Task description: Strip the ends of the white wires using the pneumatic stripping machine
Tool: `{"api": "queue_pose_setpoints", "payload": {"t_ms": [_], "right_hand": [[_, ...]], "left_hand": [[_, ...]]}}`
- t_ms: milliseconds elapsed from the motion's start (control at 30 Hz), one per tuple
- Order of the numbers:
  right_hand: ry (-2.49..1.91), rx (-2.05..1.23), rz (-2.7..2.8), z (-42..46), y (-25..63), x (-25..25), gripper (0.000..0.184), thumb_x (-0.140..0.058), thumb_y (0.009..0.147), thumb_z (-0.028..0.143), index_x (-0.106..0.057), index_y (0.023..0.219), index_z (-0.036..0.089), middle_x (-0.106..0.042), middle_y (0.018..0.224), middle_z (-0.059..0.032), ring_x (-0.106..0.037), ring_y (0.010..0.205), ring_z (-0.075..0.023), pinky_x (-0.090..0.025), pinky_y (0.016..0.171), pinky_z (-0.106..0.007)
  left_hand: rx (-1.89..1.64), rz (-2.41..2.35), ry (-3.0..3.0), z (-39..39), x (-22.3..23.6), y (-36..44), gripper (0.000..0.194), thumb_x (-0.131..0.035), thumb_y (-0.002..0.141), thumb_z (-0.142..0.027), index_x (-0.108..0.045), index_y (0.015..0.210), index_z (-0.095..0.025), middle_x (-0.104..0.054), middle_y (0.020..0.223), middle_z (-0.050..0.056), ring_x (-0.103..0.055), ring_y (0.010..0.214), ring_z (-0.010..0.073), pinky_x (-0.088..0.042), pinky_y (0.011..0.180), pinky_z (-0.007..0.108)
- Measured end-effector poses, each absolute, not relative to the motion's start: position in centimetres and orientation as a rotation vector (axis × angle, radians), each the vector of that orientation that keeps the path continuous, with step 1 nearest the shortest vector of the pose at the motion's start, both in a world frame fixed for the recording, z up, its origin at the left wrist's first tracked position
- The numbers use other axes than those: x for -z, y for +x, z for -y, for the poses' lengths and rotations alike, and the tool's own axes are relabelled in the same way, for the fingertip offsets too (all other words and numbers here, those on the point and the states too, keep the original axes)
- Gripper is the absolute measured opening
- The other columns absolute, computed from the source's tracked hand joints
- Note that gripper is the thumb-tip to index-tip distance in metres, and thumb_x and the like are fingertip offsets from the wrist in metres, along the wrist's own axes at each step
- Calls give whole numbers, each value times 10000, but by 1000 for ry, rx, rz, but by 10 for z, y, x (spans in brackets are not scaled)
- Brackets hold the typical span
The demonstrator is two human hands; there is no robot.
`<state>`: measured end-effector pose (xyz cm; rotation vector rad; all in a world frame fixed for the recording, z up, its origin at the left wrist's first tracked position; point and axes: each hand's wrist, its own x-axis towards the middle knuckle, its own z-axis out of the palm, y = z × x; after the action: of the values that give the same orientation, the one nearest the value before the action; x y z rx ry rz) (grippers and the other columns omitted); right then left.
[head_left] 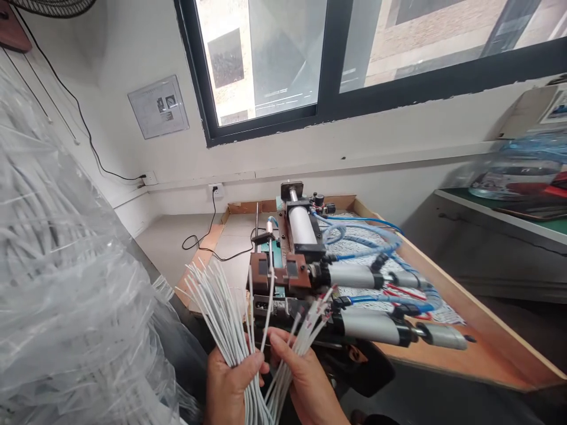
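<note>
Beneath the window (pixel 283 65), hands (pixel 228 383) (pixel 306 373) clasp two white wire bundles (pixel 220 316) (pixel 306 327), the left fanning up-left, the right up-right.

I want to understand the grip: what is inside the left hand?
The left hand holds white strands, visible above and below its thumb; the part beneath is covered.

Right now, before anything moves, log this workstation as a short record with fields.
Left hand: closed around a fanned bundle of white wires
Left hand location: lower middle of the picture
Right hand: holds a smaller bundle, some tips reddish
Right hand location: beside the left, close together
Machine: silver cylinders with blue tubes, beyond the hands
Machine support: wood-edged surface
Far left: clear plastic wrapping
Background: dark-framed window above
</note>
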<state>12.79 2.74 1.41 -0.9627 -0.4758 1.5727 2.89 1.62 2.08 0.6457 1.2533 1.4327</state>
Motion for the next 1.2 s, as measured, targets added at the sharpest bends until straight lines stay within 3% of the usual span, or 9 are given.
{"api": "queue_pose_setpoints", "payload": {"t_ms": [233,333,533,800,900,1033,1200], "right_hand": [[-1031,-1470,539,-21,128,-12,262,-716,533,376,-647,611,135,-460,448,44,-391,457,-106,-324,473,-242],[-1080,-1471,513,-21,130,-8,260,-709,539,380,-664,623,139,-497,452,35,-415,474,-116,-324,488,-241],[-1019,-1527,393,-28,132,-10,233,-719,529,346,-678,615,133,-604,548,0,-497,555,-138,-378,562,-234],[-841,-1820,469,-29,126,-16,277,-664,602,402,-623,647,132,-381,390,75,-354,365,-76,-320,381,-214],[-906,-1667,545,-24,123,-18,271,-695,569,388,-608,618,137,-456,419,47,-402,398,-91,-341,401,-220],[-997,-1490,480,-19,125,-16,255,-713,550,365,-618,627,142,-550,510,17,-449,459,-109,-372,441,-233],[-1015,-1476,459,-23,129,-10,256,-693,567,385,-611,613,147,-528,482,31,-460,422,-116,-368,439,-252]], "left_hand": [[-1430,-1290,571,-14,-17,29,213,-745,396,-243,-632,553,-154,-605,409,-24,-546,411,140,-434,412,232],[-1425,-1356,461,-15,-18,27,260,-753,399,-257,-639,612,-161,-654,456,-1,-592,451,174,-473,434,265],[-1428,-1369,453,-15,-21,29,256,-751,400,-250,-635,609,-156,-635,428,-11,-577,401,158,-469,408,255],[-1396,-1285,583,-12,-17,32,184,-742,411,-241,-639,537,-156,-595,359,-12,-522,355,127,-401,368,218],[-1382,-1252,625,-12,-17,32,209,-755,373,-266,-646,502,-144,-597,362,-1,-486,342,108,-384,365,214],[-1383,-1291,604,-13,-15,32,213,-753,400,-302,-647,499,-146,-644,421,23,-550,413,146,-439,423,243],[-1376,-1354,543,-13,-15,32,218,-752,429,-294,-657,560,-147,-661,456,22,-589,446,174,-480,445,272]]}}
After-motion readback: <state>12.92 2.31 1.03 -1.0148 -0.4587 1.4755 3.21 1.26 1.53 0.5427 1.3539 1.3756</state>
